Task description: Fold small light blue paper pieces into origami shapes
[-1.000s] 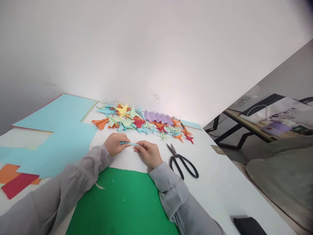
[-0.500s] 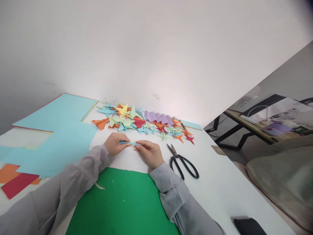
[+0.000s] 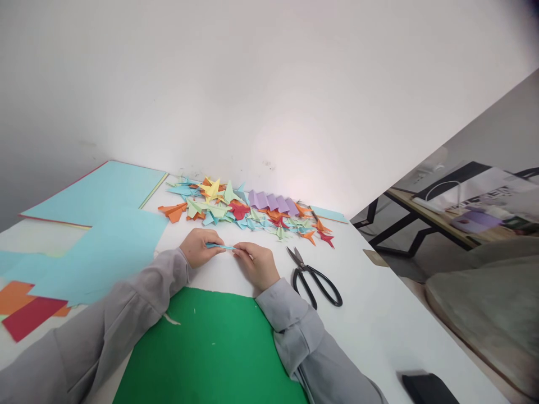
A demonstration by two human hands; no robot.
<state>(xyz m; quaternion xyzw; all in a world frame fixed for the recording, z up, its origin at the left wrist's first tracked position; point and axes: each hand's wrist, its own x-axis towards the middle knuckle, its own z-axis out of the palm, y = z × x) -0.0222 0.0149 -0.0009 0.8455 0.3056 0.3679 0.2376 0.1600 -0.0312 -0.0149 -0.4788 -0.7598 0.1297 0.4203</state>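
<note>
A thin folded piece of light blue paper (image 3: 220, 246) is stretched between my two hands, above the white table. My left hand (image 3: 199, 247) pinches its left part between thumb and fingers. At its right end, the fingertips of my right hand (image 3: 257, 264) are pressed together on it. Just below the hands lies a green sheet (image 3: 210, 348). Behind them spreads a pile of small folded paper shapes (image 3: 217, 210) in several colours, with a purple pleated paper (image 3: 273, 202) among them. Black-handled scissors (image 3: 309, 269) rest to the right of my right hand, blades slightly apart.
Large light blue sheets (image 3: 101, 193) cover the table's left side, with orange and red paper pieces (image 3: 33, 318) at the near left. A black object (image 3: 428, 388) lies at the near right edge. Beyond the table stand a wooden-topped desk (image 3: 438, 219) and a grey-green cushioned surface (image 3: 484, 303).
The fingers of my right hand have closed in and shifted slightly left along the blue paper. My left hand has hardly moved.
</note>
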